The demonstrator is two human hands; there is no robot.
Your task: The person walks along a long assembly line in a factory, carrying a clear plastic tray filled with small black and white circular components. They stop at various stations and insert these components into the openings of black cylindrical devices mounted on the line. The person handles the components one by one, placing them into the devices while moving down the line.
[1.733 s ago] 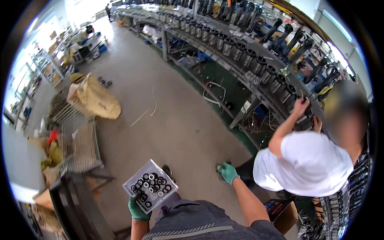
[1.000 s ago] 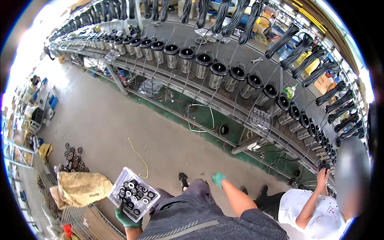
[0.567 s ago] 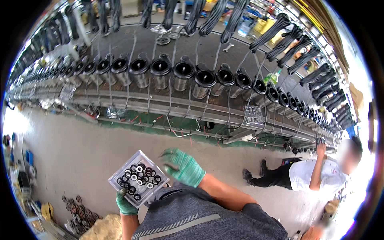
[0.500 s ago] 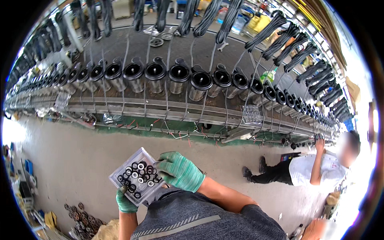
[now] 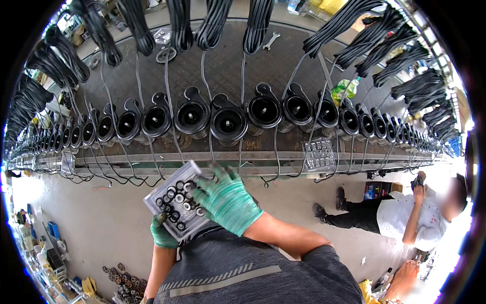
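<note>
A clear plastic box (image 5: 168, 183) is tilted in front of my body, with my left hand (image 5: 163, 234) closed on its lower left corner. My left thumb lies over the rim. Inside are several small round black and pale rings (image 5: 178, 198). My right hand (image 5: 229, 201) is over the box's right side, fingers stretched and apart, their tips smeared by motion. I see nothing held in it, though its palm side is hidden. Both hands wear green knitted gloves. Beyond the box stands a long row of metal cylinders with black tops (image 5: 229, 124).
Bundles of black cable (image 5: 180, 25) hang above the cylinders, their leads running down. An open-ended wrench (image 5: 272, 41) lies on the dark bench (image 5: 223, 68). A parts tray (image 5: 320, 154) sits at its front edge. A person (image 5: 405, 218) stands at the right. Dark wheel-like parts (image 5: 124, 281) lie lower left.
The view has moved nearer the row of cylinders. My right hand has lifted from the box's right edge, its fingers opening outward toward the bench. The left hand keeps its hold on the box.
</note>
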